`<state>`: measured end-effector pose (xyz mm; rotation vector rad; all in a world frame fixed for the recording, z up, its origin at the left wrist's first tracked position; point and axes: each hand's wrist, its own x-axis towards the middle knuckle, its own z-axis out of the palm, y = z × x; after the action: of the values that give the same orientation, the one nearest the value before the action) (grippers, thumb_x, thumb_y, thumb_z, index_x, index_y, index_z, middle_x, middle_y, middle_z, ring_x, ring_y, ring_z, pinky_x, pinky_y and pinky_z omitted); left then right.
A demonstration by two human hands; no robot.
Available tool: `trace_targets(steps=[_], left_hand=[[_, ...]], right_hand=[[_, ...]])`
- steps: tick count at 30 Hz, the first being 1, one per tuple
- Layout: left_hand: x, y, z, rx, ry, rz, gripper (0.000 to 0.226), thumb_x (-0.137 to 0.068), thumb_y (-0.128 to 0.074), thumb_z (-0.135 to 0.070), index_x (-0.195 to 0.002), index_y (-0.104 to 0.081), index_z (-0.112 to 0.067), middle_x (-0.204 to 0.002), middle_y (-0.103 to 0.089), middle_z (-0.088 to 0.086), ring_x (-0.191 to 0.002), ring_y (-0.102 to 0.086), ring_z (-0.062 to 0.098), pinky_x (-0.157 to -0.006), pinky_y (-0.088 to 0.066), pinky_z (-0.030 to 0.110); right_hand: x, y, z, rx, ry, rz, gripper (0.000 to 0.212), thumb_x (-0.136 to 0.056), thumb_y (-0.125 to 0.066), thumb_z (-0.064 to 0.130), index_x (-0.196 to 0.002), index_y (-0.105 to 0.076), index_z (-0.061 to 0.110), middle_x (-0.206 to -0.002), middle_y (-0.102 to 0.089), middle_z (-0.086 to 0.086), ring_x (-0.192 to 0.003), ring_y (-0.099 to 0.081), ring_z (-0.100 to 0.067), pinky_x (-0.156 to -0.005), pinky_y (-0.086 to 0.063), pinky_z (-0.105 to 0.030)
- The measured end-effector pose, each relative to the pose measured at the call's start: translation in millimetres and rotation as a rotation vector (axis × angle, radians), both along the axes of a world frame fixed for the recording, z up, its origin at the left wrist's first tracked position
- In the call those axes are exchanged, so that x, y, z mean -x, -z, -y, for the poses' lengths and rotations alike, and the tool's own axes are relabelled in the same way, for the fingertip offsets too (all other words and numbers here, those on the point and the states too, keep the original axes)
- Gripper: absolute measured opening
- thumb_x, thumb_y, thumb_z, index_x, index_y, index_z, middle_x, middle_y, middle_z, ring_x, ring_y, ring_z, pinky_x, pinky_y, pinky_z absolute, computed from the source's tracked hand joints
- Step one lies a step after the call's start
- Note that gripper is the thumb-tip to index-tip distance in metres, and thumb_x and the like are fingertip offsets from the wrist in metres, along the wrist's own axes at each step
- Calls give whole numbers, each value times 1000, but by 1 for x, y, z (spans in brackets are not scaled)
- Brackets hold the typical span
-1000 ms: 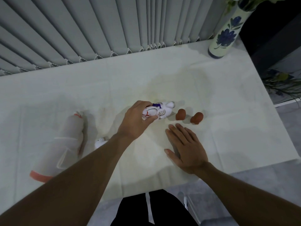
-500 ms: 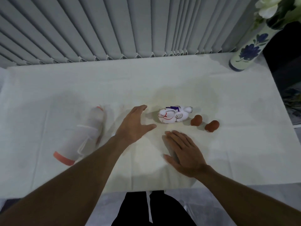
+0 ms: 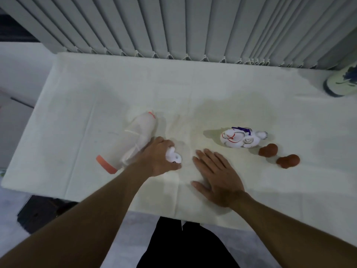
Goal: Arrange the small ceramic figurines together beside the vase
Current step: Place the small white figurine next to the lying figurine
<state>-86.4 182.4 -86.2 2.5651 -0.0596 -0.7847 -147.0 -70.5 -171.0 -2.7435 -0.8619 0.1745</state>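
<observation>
My left hand (image 3: 157, 159) closes its fingers around a small white figurine (image 3: 173, 156) on the table, just right of a clear plastic bottle. A larger white figurine (image 3: 240, 140) with red and purple markings lies on its side in the middle. Two small brown figurines (image 3: 268, 150) (image 3: 288, 161) sit to its right. My right hand (image 3: 217, 176) rests flat, palm down, fingers spread, near the front edge. Only the base of the blue-flowered vase (image 3: 342, 85) shows at the far right edge.
A clear plastic bottle with an orange cap (image 3: 129, 142) lies on its side at my left hand. The white tablecloth (image 3: 193, 97) covers the table. Grey vertical blinds (image 3: 183, 26) hang along the back edge. The table's left edge is near.
My left hand let go of the larger white figurine, which now lies on the table, and moved left to grasp the small white one. The view shifted left; my right hand stayed flat.
</observation>
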Motion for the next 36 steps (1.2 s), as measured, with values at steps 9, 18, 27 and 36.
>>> trace_targets(steps=[9, 18, 27, 36], left_hand=[[-13, -6, 19, 108, -232, 23, 69, -58, -94, -36, -102, -42, -22, -94, -58, -2, -74, -58, 15, -50, -37, 21], [-47, -6, 66, 167, 8, 176, 59, -66, -87, -25, -96, -36, -29, -84, -55, -6, -75, -54, 21, -58, -41, 33], [-58, 3, 74, 76, 184, 227, 47, -70, -84, -19, -100, -47, -16, -94, -59, -1, -87, -52, 24, -73, -40, 35], [-52, 3, 67, 182, 88, 186, 26, -74, -72, -4, -92, -53, -9, -94, -68, 4, -88, -63, 26, -76, -52, 44]], right_hand=[[0, -3, 2, -97, 38, 12, 67, -104, -49, 56, -157, -45, 16, -168, -36, -4, -158, -28, -24, -128, -23, -44], [13, 4, 50, -33, 111, -17, 65, -107, -40, 60, -162, -31, 27, -173, -23, 4, -162, -14, -17, -131, -16, -41], [13, 9, 49, -23, 140, -38, 66, -106, -38, 64, -162, -28, 32, -173, -21, 7, -162, -12, -14, -131, -17, -42], [13, 8, 49, -44, 145, -36, 64, -105, -40, 63, -161, -32, 32, -172, -25, 8, -161, -14, -14, -130, -19, -43]])
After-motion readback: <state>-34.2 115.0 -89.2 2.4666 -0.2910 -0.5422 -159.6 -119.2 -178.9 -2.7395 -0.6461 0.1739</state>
